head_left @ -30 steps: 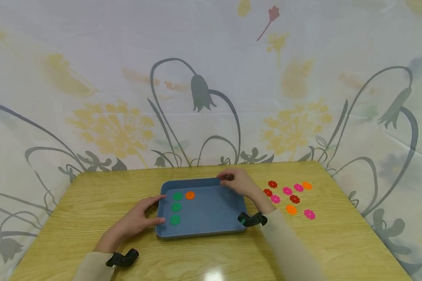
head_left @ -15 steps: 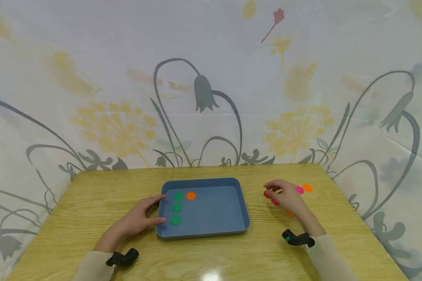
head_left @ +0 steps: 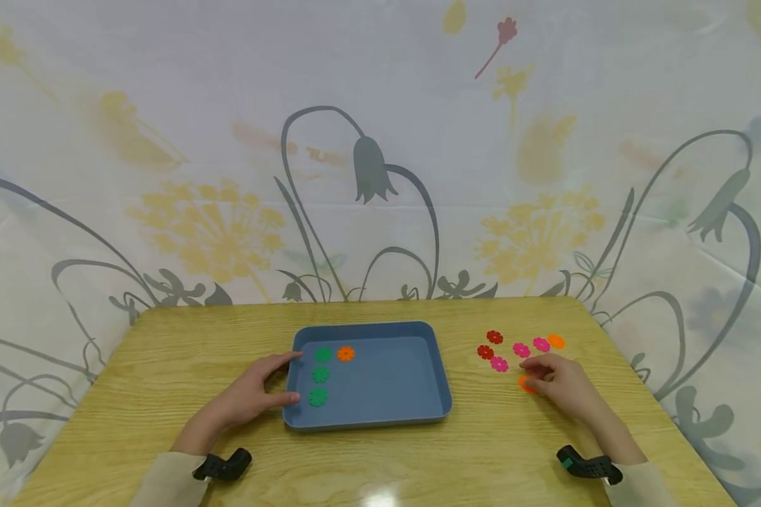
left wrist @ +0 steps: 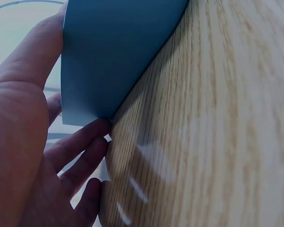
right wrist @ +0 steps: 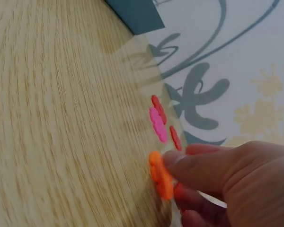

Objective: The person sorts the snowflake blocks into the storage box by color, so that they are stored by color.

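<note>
My left hand (head_left: 247, 391) rests at the left end of a blue-grey tray (head_left: 380, 424), thumb and index finger spread along its rim. The left wrist view shows the thumb against the tray wall (left wrist: 118, 56) and the other fingers near the table. Inside the tray, several green flower-shaped discs, one of them a green disc (head_left: 320, 374), form a column, with an orange flower disc (head_left: 345, 353) beside the top one. Over the loose discs at right is my right hand (head_left: 567, 387), thumb and fingers apart; its thumb tip is right at an orange disc (right wrist: 160, 175).
Beyond the right hand lie two dark red discs, including a red disc (head_left: 495, 337), several pink ones, including a pink disc (head_left: 499, 364), and another orange disc (head_left: 556, 341). A flower-printed curtain (head_left: 368, 232) hangs behind the wooden table (head_left: 196, 338).
My right hand has gone from the tray's far rim rightward to the loose discs, then further right and nearer. The left hand stays at the tray; the discs in it keep their places.
</note>
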Action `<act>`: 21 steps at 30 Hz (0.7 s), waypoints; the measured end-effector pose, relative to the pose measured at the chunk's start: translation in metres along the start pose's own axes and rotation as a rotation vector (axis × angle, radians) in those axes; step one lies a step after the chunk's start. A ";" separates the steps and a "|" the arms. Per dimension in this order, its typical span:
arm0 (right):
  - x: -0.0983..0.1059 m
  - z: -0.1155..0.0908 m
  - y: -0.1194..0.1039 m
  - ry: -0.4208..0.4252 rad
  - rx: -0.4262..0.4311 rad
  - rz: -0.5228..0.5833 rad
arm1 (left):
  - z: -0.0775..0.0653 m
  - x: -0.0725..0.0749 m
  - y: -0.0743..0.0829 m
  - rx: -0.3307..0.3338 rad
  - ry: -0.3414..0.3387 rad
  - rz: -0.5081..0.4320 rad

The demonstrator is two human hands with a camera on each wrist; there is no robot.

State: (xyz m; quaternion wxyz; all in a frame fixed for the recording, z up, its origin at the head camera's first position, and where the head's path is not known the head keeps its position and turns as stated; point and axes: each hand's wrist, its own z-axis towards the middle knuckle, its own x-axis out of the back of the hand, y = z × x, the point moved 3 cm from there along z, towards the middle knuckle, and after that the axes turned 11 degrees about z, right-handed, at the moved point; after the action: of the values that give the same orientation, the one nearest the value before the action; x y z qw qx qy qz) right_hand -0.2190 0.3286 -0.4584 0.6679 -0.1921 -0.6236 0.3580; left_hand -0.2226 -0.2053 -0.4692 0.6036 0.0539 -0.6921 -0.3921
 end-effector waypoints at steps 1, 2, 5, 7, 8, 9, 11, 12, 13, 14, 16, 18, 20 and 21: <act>0.001 -0.001 0.000 -0.024 -0.006 0.000 | 0.000 0.000 0.000 -0.003 -0.002 0.000; 0.002 -0.001 0.000 -0.044 -0.011 0.001 | 0.000 0.000 0.000 -0.004 -0.001 -0.002; 0.003 0.001 -0.003 -0.105 0.008 -0.026 | 0.000 0.000 0.000 -0.003 0.002 0.008; 0.003 0.003 -0.005 -0.132 0.025 -0.047 | -0.001 0.001 0.001 0.002 0.004 0.012; 0.002 0.005 -0.007 -0.146 0.032 -0.060 | -0.001 0.001 0.000 0.005 0.005 0.013; 0.002 0.007 -0.008 -0.164 0.036 -0.074 | -0.001 0.001 0.000 0.009 0.003 0.013; 0.000 0.010 -0.011 -0.208 0.036 -0.086 | -0.001 0.000 0.000 0.015 0.002 0.014; -0.001 0.012 -0.011 -0.230 0.029 -0.089 | -0.001 0.000 0.000 0.017 0.002 0.016; -0.002 0.014 -0.012 -0.248 0.021 -0.088 | -0.001 0.000 0.000 0.020 0.003 0.017; -0.003 0.015 -0.013 -0.265 0.012 -0.084 | -0.001 0.000 0.000 0.021 0.005 0.017; -0.005 0.016 -0.014 -0.286 0.008 -0.073 | -0.001 0.000 0.000 0.021 0.006 0.011; -0.006 0.016 -0.013 -0.288 0.005 -0.063 | -0.001 -0.001 0.000 0.020 0.002 -0.002; -0.006 0.015 -0.013 -0.280 0.009 -0.057 | -0.001 -0.001 -0.001 0.020 -0.002 -0.017; -0.006 0.014 -0.014 -0.279 0.016 -0.053 | -0.001 -0.002 -0.001 0.023 -0.005 -0.023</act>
State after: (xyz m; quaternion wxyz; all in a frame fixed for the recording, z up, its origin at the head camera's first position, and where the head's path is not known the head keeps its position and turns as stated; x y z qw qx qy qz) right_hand -0.2295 0.3124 -0.4505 0.5857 -0.1185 -0.7122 0.3684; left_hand -0.2217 -0.2054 -0.4708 0.5967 0.0679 -0.6973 -0.3912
